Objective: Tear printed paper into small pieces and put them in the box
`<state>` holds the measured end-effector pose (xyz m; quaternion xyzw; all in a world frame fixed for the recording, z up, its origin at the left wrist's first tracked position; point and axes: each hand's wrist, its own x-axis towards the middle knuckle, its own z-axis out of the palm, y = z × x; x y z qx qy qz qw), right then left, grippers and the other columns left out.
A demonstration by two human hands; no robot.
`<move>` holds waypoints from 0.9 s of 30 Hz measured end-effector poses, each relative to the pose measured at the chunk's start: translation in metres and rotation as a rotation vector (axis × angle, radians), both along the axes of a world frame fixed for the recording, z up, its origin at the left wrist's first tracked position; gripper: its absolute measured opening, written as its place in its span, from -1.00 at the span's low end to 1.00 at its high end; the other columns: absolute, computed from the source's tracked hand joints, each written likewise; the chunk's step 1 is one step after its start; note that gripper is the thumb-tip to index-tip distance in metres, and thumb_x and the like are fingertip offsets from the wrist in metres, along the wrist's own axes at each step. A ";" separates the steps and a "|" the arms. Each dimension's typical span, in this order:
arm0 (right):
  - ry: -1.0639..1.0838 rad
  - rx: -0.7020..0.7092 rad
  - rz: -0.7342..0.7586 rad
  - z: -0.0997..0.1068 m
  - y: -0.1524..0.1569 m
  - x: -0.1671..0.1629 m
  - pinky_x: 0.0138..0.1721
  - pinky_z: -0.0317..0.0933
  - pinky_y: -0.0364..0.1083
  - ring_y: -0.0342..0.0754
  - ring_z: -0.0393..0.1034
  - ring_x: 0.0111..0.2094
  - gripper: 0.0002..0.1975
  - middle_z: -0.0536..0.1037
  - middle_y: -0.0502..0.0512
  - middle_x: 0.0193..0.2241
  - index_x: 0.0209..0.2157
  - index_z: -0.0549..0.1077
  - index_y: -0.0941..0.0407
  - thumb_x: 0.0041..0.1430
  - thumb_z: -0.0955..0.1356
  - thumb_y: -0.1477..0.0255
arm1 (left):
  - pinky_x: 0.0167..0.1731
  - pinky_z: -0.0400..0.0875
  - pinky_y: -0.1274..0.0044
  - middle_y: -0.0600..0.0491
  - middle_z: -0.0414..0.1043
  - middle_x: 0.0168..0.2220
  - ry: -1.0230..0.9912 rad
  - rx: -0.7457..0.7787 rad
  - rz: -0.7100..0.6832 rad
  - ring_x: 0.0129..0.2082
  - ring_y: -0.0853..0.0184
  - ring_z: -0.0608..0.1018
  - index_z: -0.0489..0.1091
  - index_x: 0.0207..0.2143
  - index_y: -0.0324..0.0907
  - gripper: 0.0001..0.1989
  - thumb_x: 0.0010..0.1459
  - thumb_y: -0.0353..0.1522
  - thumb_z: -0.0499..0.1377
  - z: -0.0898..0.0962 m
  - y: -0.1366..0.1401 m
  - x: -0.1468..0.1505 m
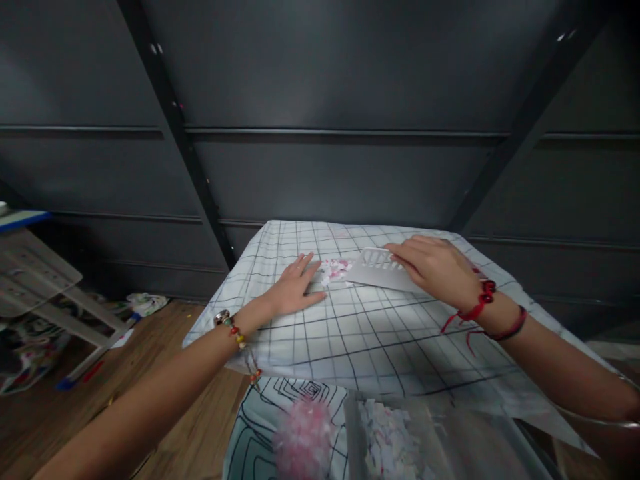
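My left hand [295,287] rests with spread fingers on the checked tablecloth [330,327]. Beside its fingertips lies a small patch of pink and white paper scraps [336,269]. My right hand [435,267] grips the upper edge of a white slotted sheet [375,272], which slants over the cloth. The sheet's left end reaches the scraps, while its right part is hidden behind my right hand. I cannot tell what the sheet is made of.
In front of the table stands a clear plastic box [353,433] with white paper scraps inside. A fluffy pink bundle [305,437] lies left of it on patterned cloth. Dark panels [325,180] rise behind the table. A stool-like piece of furniture [40,273] stands at left.
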<state>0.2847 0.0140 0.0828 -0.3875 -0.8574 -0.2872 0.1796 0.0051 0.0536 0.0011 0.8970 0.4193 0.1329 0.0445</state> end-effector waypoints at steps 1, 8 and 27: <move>-0.013 0.002 0.010 -0.003 -0.001 0.001 -0.35 0.11 -0.10 -0.06 0.29 -0.39 -0.75 0.47 0.09 -0.48 -0.22 0.42 0.20 0.19 0.16 0.49 | 0.14 -0.12 0.23 -0.16 -0.31 0.27 -0.009 0.019 -0.031 0.23 0.01 -0.19 -0.06 0.20 -0.26 -0.32 0.15 -0.09 0.02 -0.002 -0.002 0.000; 0.015 0.034 0.035 -0.017 -0.008 0.014 -0.31 0.15 -0.08 -0.07 0.28 -0.40 -0.76 0.44 0.07 -0.50 -0.22 0.41 0.19 0.17 0.17 0.51 | 0.15 -0.10 0.22 -0.10 -0.29 0.27 -0.061 0.016 -0.228 0.24 0.07 -0.23 -0.07 0.18 -0.20 -0.40 0.15 -0.28 0.08 -0.004 -0.009 -0.001; -0.100 0.150 0.011 -0.009 -0.009 -0.007 -0.42 0.08 -0.11 -0.07 0.25 -0.45 -0.78 0.42 0.08 -0.53 -0.24 0.41 0.25 0.13 0.19 0.60 | 0.14 -0.10 0.18 -0.09 -0.37 0.28 -0.075 0.004 -0.210 0.23 0.01 -0.27 -0.05 0.19 -0.20 -0.40 0.15 -0.30 0.09 -0.004 -0.008 -0.001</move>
